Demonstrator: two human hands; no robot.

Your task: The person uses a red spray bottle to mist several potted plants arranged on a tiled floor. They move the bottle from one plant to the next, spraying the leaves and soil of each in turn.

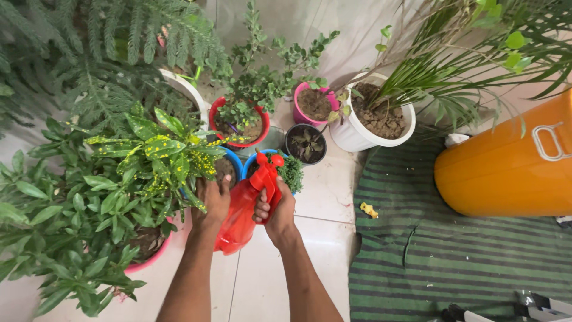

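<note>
Red plastic spray bottle [241, 214] held among potted plants on the tiled floor [322, 191].
Right hand [275, 209]: grip closed on the bottle's trigger head. Left hand [213, 200]: grip parting yellow-speckled green leaves [161, 149] beside the blue round pot [233, 162].

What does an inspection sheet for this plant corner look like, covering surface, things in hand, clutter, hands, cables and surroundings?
Surface: pale tiled floor, green striped mat at right.
Job's things: red spray bottle, nozzle toward a blue pot of small greens.
Clutter: yellow scrap on the mat.
Hands: right hand grips the trigger; left hand among yellow-speckled leaves, beside the bottle.
Cables: nothing seen.
Surroundings: red pot, pink pot, white pot, black pot, orange drum.
</note>
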